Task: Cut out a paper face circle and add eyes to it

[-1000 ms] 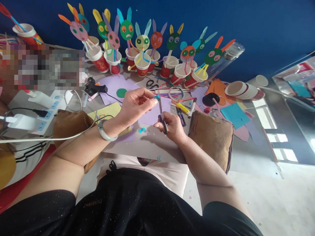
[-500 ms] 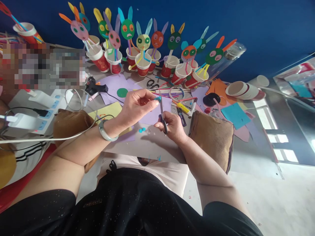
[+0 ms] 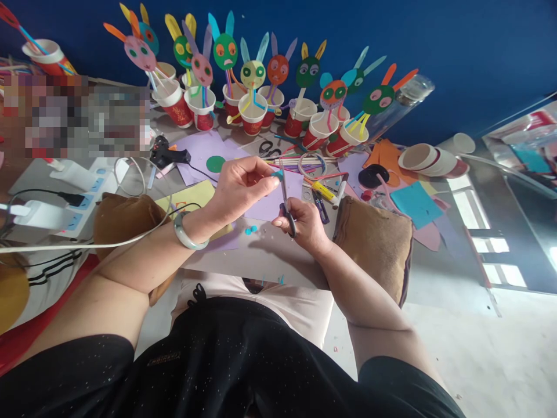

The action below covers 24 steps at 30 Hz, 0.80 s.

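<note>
Left hand (image 3: pixel 241 183): pinching a small piece of blue paper (image 3: pixel 277 173) between thumb and forefinger, at the very tips, near the middle of the frame.
Right hand (image 3: pixel 308 223): curled around the dark handles of the scissors (image 3: pixel 288 213), right of the frame's middle, pointing the blades upward.
Blue piece: poking out past the left fingertips, right up by the blades; cannot tell if touching.
Blue dots (image 3: pixel 251 230): lying on the grey table (image 3: pixel 230 261), below the left hand.
Purple sheet (image 3: pixel 263 206): spread beneath and between both hands.
Near edge: slanting across the lower middle of the frame, above the pale trousers (image 3: pixel 300 313).
Brown cushion (image 3: pixel 374 249): right of centre, just beside the right forearm, limiting room there.
Red paper cups (image 3: pixel 253 123): lined up across the upper frame, well apart from the fingers.
Open room: mostly below the hands, down to the near edge.
</note>
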### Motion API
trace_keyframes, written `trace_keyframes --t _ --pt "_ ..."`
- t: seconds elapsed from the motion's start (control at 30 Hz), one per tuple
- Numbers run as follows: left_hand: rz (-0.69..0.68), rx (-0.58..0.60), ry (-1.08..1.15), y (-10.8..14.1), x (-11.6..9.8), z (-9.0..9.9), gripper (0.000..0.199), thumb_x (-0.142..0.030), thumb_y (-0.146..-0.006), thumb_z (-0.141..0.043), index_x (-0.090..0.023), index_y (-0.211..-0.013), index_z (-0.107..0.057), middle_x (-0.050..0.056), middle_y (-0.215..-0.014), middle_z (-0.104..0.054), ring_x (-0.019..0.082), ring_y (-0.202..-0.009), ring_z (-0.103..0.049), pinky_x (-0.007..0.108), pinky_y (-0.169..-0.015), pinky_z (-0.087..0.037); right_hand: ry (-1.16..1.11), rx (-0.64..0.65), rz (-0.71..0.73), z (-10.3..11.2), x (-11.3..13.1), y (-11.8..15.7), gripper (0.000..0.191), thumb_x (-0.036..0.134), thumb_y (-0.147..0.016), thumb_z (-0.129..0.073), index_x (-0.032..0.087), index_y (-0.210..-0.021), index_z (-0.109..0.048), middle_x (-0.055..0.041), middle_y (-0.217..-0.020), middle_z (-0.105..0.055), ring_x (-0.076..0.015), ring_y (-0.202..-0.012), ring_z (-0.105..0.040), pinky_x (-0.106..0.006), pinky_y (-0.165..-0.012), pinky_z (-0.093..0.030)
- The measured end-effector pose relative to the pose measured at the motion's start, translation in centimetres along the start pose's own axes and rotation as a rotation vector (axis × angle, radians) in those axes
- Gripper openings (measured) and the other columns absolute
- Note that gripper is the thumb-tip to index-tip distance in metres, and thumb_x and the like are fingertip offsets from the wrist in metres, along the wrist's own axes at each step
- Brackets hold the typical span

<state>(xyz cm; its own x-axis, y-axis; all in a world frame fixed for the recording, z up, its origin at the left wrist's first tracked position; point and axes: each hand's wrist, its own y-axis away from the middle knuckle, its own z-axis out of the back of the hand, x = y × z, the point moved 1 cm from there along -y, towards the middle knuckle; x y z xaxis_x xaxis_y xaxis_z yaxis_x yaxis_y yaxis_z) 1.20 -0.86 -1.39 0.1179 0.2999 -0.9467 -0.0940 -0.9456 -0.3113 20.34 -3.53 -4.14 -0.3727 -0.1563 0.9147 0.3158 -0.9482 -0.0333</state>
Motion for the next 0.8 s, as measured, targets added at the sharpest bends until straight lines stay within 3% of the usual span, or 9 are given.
trace_keyframes --t 0.8 --pt "-0.002 0.003 0.011 0.03 0.15 0.01 0.014 -0.031 -0.078 -0.079 -0.022 -0.076 -0.068 -0.003 -0.062 -0.065 0.010 -0.054 -0.060 0.023 -0.048 -0.047 -0.005 -0.002 0.012 -0.06 0.10 -0.01 0.082 0.102 -0.059 -0.072 0.023 -0.063 -0.049 0.0024 -0.052 -0.051 -0.0113 -0.054 -0.039 -0.028 -0.053 -0.031"
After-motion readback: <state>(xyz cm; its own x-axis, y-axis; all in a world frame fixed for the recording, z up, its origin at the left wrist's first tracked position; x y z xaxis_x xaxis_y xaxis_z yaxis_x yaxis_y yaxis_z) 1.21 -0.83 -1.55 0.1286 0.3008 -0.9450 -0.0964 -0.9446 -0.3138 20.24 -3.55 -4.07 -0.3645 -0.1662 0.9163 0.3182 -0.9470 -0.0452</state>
